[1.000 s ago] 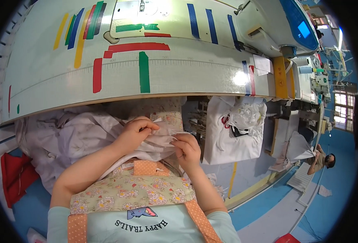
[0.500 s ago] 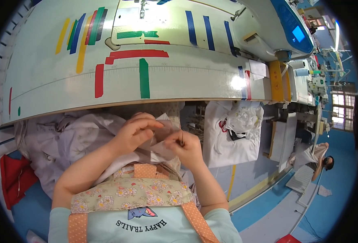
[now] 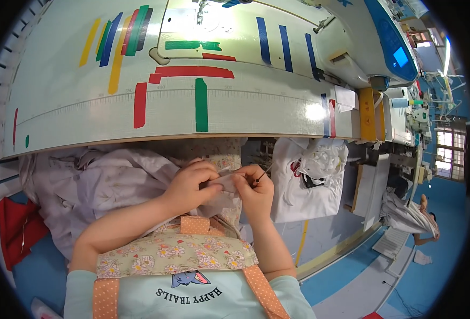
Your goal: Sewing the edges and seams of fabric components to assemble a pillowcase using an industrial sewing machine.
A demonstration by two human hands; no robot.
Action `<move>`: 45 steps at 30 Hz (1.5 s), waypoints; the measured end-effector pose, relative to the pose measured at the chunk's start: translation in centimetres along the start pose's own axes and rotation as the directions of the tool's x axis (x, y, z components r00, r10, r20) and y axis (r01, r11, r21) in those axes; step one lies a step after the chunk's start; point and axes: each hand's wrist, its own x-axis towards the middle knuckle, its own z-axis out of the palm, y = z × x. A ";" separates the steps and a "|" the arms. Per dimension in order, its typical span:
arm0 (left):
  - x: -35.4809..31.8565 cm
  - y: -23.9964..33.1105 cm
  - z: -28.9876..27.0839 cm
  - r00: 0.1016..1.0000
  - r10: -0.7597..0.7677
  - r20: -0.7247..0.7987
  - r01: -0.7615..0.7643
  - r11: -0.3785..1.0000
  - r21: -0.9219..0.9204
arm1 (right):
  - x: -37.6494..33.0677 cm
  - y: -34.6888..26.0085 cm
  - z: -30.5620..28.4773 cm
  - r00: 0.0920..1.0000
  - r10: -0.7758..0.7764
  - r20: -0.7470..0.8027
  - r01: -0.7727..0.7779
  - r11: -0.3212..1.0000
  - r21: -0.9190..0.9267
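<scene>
A pale white cloth (image 3: 226,186) is stretched in my lap between my two hands, just below the table's front edge. My left hand (image 3: 192,186) is closed, pinching the cloth near its edge between thumb and fingers. Facing it, my right hand (image 3: 255,194) pinches the other side of the cloth with thumb and forefinger. A thin dark tool (image 3: 257,181) with a slender shaft also sits in the right hand's fingers; its exact kind is too small to tell. More of the pale fabric (image 3: 112,175) lies bunched to the left.
Above my hands is a white sewing table (image 3: 256,117) with coloured tape strips and a ruler scale. A sewing machine (image 3: 373,37) stands on it. White cloth pieces (image 3: 315,181) are piled at right; red cloth (image 3: 19,228) hangs at left. Another person (image 3: 426,223) is far right.
My hands have come together on the cloth; the left fingers, spread before, now pinch it. The dark tool shows more clearly in my right hand. The view has shifted slightly.
</scene>
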 end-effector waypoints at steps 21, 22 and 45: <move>-0.3 -0.5 -0.2 0.999 -0.049 0.010 0.050 0.953 -0.299 | -1.3 0.5 0.9 0.956 -0.293 0.031 0.290 0.922 -0.257; -0.4 -0.6 -0.1 1.000 -0.025 0.005 0.026 0.960 -0.280 | -1.2 0.6 1.0 0.946 -0.324 0.012 0.313 0.904 -0.291; -1.1 -1.1 -0.1 0.988 -0.129 -0.081 0.115 0.979 -0.167 | -0.4 2.3 0.9 0.979 -0.176 0.107 0.184 0.980 -0.072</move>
